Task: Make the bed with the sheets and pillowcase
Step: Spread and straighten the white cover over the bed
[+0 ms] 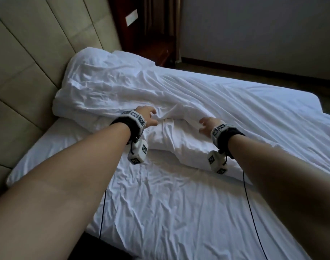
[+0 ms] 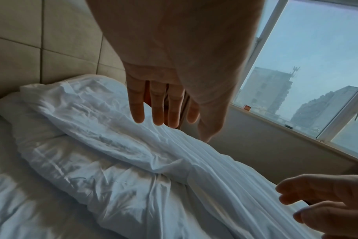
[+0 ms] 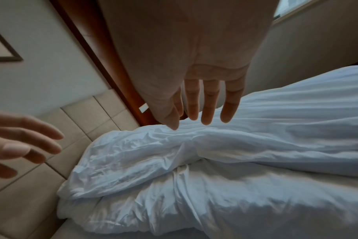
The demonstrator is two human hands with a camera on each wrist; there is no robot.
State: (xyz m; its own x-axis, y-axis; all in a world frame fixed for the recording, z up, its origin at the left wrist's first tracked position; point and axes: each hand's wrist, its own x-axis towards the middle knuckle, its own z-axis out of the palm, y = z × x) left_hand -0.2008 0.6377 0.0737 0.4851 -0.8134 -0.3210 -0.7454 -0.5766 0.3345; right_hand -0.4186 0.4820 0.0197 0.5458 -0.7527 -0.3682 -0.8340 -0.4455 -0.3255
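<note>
A crumpled white duvet (image 1: 123, 91) lies bunched along the head of the bed, over a white pillow (image 1: 175, 143). A wrinkled white fitted sheet (image 1: 169, 207) covers the mattress. My left hand (image 1: 151, 117) hovers just above the duvet's near fold, fingers spread and holding nothing; the left wrist view shows the left hand (image 2: 165, 106) with straight fingers above the duvet (image 2: 112, 145). My right hand (image 1: 207, 124) reaches out beside it, fingers relaxed and empty. Seen from the right wrist, the right hand (image 3: 202, 108) also hangs clear of the duvet (image 3: 174, 153).
A padded beige headboard (image 1: 29, 72) runs along the left. A dark wooden nightstand (image 1: 156, 51) stands behind the bed's far corner. A window (image 2: 317, 80) faces the bed's far side. Dark floor (image 1: 273, 79) lies beyond the mattress edge.
</note>
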